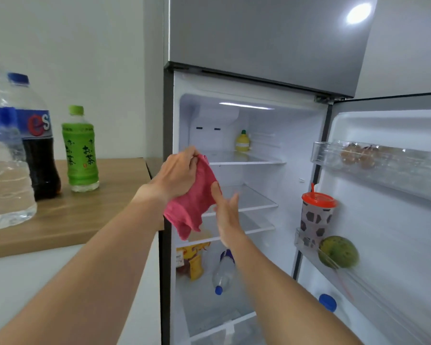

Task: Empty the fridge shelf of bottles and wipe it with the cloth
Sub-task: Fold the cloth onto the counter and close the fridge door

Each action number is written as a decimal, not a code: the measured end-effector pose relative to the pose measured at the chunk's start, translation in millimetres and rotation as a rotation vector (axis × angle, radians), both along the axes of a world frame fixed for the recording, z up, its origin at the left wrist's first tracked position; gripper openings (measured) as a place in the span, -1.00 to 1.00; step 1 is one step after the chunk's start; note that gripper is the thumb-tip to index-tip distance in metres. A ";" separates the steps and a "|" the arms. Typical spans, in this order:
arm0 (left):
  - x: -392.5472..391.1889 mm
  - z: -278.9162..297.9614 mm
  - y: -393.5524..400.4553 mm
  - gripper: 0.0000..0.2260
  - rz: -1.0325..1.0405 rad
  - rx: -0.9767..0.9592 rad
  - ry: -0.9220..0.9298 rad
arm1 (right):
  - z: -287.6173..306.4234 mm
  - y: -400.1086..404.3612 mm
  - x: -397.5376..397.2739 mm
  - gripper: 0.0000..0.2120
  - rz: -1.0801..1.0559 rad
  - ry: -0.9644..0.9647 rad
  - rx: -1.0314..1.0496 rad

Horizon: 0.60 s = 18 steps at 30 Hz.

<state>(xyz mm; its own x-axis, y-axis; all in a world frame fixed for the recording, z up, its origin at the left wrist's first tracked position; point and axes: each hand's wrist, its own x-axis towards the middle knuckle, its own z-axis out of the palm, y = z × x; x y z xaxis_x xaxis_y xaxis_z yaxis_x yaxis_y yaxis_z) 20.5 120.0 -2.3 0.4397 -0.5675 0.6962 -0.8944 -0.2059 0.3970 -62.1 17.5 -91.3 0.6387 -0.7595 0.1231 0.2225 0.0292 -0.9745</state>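
My left hand (178,171) grips the top of a pink cloth (193,202), which hangs in front of the open fridge. My right hand (225,215) is flat with fingers apart, touching the cloth's right side. Behind them the middle glass shelf (254,200) is bare. On the wooden counter (85,212) to the left stand a large clear water bottle (5,170), a dark cola bottle (36,140) and a green tea bottle (80,150).
A small yellow bottle (243,141) sits on the top shelf. Lower down lie a clear bottle with a blue cap (224,271) and yellow packets (192,260). The open door (396,245) at right holds a lidded cup (315,215), a green fruit (339,252) and eggs (358,155).
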 end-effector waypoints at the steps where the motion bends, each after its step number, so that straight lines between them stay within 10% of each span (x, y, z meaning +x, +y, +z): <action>1: 3.9 6.9 7.9 -0.78 0.004 -0.001 -0.014 | 6.6 1.4 1.8 -0.03 0.032 0.022 -0.019; 9: 24.4 35.8 69.8 -0.79 0.042 0.075 -0.089 | 47.9 18.2 23.3 -0.75 0.405 0.114 -0.096; 18: 60.5 7.6 123.0 -0.82 0.339 0.083 0.163 | 74.7 35.5 47.8 -0.79 0.366 0.119 -0.333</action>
<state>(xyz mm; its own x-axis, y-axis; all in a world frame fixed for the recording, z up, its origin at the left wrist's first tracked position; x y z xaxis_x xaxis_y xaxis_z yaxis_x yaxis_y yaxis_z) 81.0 243.1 5.3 0.7130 -0.4224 0.5596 -0.6967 -0.5162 0.4981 -14.2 53.0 -16.6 0.8798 -0.4157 0.2304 0.1425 -0.2318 -0.9623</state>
